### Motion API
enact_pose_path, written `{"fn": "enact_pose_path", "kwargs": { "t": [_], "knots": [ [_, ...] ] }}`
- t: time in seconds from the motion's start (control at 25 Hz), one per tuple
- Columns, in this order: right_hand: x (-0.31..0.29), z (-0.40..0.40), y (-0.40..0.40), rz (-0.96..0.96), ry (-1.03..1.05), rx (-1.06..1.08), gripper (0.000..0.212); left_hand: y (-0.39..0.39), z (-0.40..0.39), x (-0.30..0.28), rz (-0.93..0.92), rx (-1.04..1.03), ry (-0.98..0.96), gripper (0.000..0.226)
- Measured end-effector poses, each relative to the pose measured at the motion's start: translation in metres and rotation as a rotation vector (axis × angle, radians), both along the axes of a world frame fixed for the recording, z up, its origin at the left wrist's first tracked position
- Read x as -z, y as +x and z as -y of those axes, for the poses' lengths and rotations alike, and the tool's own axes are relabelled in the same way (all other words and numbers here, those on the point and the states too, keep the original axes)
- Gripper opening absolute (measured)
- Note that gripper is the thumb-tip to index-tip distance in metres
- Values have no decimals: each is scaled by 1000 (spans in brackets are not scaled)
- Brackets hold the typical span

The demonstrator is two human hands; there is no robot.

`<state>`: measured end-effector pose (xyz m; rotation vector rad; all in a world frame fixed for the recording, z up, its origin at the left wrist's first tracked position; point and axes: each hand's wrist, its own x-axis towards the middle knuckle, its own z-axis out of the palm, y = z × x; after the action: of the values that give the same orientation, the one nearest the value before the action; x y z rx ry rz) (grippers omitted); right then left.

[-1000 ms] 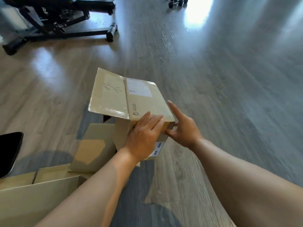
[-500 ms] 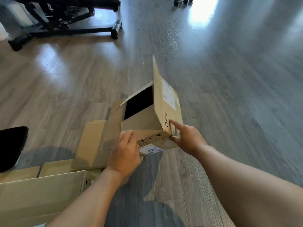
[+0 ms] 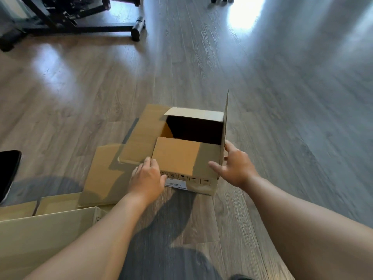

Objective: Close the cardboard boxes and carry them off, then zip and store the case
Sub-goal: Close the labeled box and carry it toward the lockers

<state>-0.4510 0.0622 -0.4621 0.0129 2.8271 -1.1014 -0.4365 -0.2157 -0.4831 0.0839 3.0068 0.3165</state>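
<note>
A small brown cardboard box (image 3: 187, 164) sits upright on the grey-brown wood-plank floor (image 3: 282, 98), its top partly open — the near flap folded flat over the opening, the far flap leaning inward, the right flap standing upright, the left flap splayed outward. The left hand (image 3: 146, 178) rests at the box's near left corner, fingers loosely extended against the cardboard. The right hand (image 3: 236, 167) has its thumb on the near flap's right end and its fingers behind the base of the upright flap — whether they truly grip it I cannot tell. A larger pale cardboard box (image 3: 46, 229) lies open at the lower left, near a black exercise-bench frame (image 3: 80, 23) farther off.
</note>
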Motion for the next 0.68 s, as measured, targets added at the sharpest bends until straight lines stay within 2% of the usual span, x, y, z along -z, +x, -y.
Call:
{"fn": "enact_pose_path", "kwargs": {
  "t": [0.2, 0.28, 0.32, 0.4, 0.48, 0.52, 0.6, 0.68],
  "knots": [
    [-18, -10, 0, -156, -53, 181, 77, -18, -16, -9, 83, 29, 23, 61],
    [-25, -13, 0, -234, 47, 198, 67, -26, -23, -11, 135, 37, 57, 57],
    [-26, -14, -1, -242, 173, 172, 56, -30, -26, -11, 154, 45, 59, 53],
    [-26, -14, -2, -145, 505, 134, 27, -38, -31, -10, 170, 51, 48, 44],
    [-20, -17, 1, 45, 734, 106, 24, -38, -35, -9, 159, 63, 11, 39],
    [-15, -18, 3, 133, 769, 56, 30, -36, -36, -7, 128, 81, -30, 37],
    [-4, -17, 7, 223, 693, -86, 35, -24, -39, 0, 46, 116, -95, 34],
    [3, -11, 4, 225, 557, -166, 46, -11, -43, 9, 54, 107, -31, 32]
  ]
}}
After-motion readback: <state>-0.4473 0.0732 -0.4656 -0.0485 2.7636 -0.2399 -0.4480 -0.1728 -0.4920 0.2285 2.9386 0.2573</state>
